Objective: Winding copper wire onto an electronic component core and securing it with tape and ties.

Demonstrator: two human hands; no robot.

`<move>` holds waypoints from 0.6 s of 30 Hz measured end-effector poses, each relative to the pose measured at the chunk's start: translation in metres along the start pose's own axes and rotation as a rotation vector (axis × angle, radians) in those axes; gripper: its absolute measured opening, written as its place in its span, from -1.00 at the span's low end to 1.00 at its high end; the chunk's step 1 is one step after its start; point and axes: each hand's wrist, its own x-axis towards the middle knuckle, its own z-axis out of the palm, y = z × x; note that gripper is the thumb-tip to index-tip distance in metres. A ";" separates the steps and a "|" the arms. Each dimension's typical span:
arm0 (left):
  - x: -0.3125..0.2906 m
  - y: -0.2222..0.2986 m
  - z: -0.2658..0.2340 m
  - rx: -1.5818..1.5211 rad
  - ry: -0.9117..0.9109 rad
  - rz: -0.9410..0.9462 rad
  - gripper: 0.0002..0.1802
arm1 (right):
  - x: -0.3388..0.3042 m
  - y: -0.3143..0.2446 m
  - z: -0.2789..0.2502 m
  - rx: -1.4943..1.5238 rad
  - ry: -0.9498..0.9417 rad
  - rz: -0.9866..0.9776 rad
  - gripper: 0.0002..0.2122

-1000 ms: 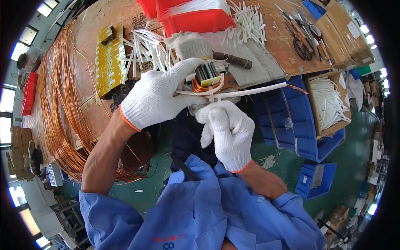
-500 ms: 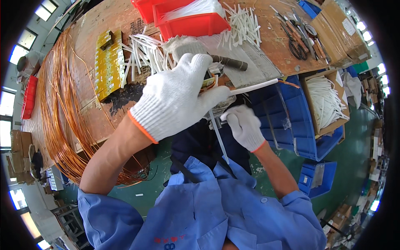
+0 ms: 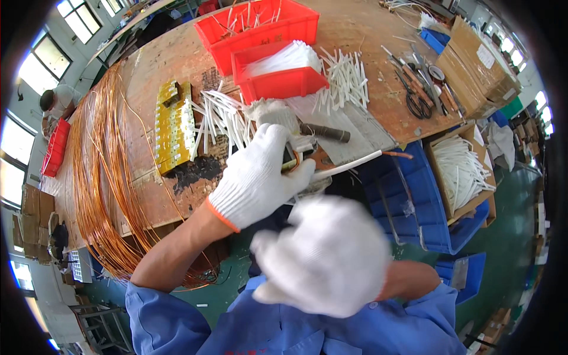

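Observation:
My left hand (image 3: 260, 177), in a white knitted glove, is closed around a small dark block with a copper-coloured winding (image 3: 291, 161) at the bench's front edge. The fingers cover most of that block. A white sleeve (image 3: 349, 165) runs rightward from beside the thumb, and bare copper wire (image 3: 397, 155) sticks out of its end. Close to the camera, my gloved right hand (image 3: 331, 254) is raised in front of my chest. Motion smears its fingers, and nothing can be made out in them. Just beyond the left hand lies a greyish cloth-like wad (image 3: 272, 112) beside a dark rod (image 3: 325, 132).
Long copper wires (image 3: 97, 177) lie in loops over the bench's left side. Near a yellow slotted block (image 3: 174, 130) are white sleeve pieces (image 3: 222, 118). Red bins (image 3: 278, 89) stand behind; scissors (image 3: 417, 103) and tools lie right. A blue crate (image 3: 408, 201) holds a carton (image 3: 461, 171).
My right hand has risen from below the left hand toward the camera. A thin white strip hanging under the left hand no longer shows. The left hand keeps its grip; the whole view has shifted.

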 end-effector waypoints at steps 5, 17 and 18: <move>-0.017 0.033 -0.048 -0.265 0.366 -0.077 -0.56 | 0.025 0.045 -0.010 -0.204 -0.140 0.340 -0.54; 0.054 -0.067 -0.057 -1.188 0.587 -0.114 -0.52 | 0.125 0.152 0.071 0.388 -0.153 0.270 -0.74; 0.052 -0.075 -0.059 -1.045 0.599 -0.173 -0.45 | 0.137 0.181 0.080 0.219 -0.075 0.187 -0.73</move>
